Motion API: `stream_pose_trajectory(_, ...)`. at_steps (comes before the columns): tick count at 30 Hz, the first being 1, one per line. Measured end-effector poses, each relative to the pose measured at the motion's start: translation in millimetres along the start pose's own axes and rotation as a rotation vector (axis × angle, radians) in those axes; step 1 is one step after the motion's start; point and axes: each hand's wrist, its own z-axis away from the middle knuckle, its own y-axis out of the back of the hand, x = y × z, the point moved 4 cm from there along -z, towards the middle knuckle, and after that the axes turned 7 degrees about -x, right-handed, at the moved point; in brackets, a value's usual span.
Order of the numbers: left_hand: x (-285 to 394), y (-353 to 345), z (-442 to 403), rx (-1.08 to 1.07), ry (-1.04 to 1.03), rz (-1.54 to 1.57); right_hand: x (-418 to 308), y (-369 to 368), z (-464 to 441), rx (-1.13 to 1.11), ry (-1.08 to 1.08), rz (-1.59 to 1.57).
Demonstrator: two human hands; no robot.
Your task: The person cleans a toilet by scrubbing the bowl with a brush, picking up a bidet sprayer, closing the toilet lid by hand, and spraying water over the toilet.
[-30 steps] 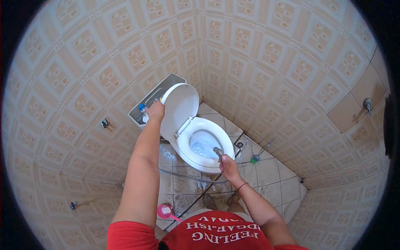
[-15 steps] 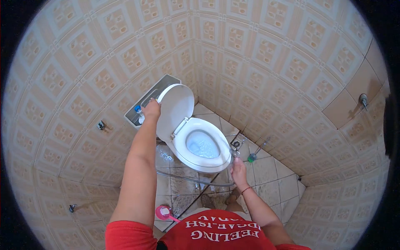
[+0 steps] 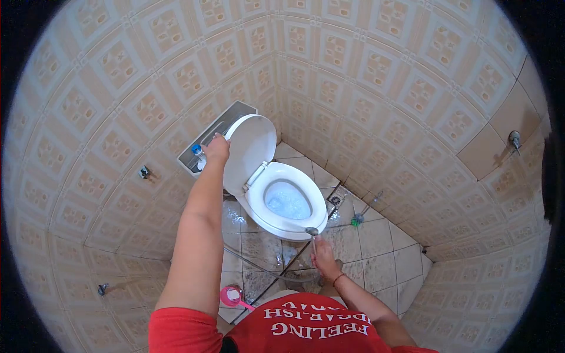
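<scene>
The white toilet bowl (image 3: 287,200) holds bluish, foamy water, and its lid (image 3: 253,144) stands raised against the grey-topped tank (image 3: 235,115). My left hand (image 3: 216,148) is at the tank beside the lid's edge; its fingers are partly hidden, and whether it grips anything is unclear. Close by it, a clear bottle with a blue cap (image 3: 196,150) stands on the tank. In front of the bowl, my right hand (image 3: 323,257) is closed around the handle of a spray head (image 3: 312,231), which is at the front rim. A grey hose (image 3: 253,265) curves over the floor.
A pink dipper (image 3: 231,296) lies on the tiled floor near my body. Right of the bowl are a floor drain (image 3: 335,200) and a green-tipped brush (image 3: 357,220). Taps stick out from the left wall (image 3: 145,172) and right wall (image 3: 515,140).
The spray head went from over the bowl to its right side, then back to the front rim, closer to my body. My left hand stays at the tank.
</scene>
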Motion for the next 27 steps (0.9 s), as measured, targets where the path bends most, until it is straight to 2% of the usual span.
stream_pose_trajectory(2, 1.3, 0.8, -0.7, -0.011, 0.001, 0.004, -16.6, -18.1, -6.6, -0.148, 0.059, -0.022)
stream_pose_trajectory(7, 5.5, 7.4, 5.5, 0.006, -0.009, 0.007, -48.7, -33.7, -36.3, -0.152, 0.150, -0.082)
stream_pose_trajectory(10, 4.0, 4.5, 6.6, 0.024, -0.007, 0.015, -93.3, -34.4, -40.9, -0.173, 0.422, -0.090)
stream_pose_trajectory(14, 0.9, 7.8, 11.3, 0.013, 0.005, 0.024, -130.5, -36.4, -41.4, -0.263, 0.548, -0.045)
stream_pose_trajectory(18, -8.4, 19.8, 21.5, -0.013, 0.039, 0.050, -139.9, -26.3, -57.8, -0.162, 0.582, -0.076)
stream_pose_trajectory(23, -44.7, 24.7, 41.2, 0.053, 0.091, 0.086, -144.4, -28.7, -56.0, -0.242, 0.614, -0.021)
stream_pose_trajectory(27, -78.6, 25.9, 90.5, 0.095, 0.153, 0.160, -144.2, -19.2, -70.3, -0.222, 0.736, 0.067)
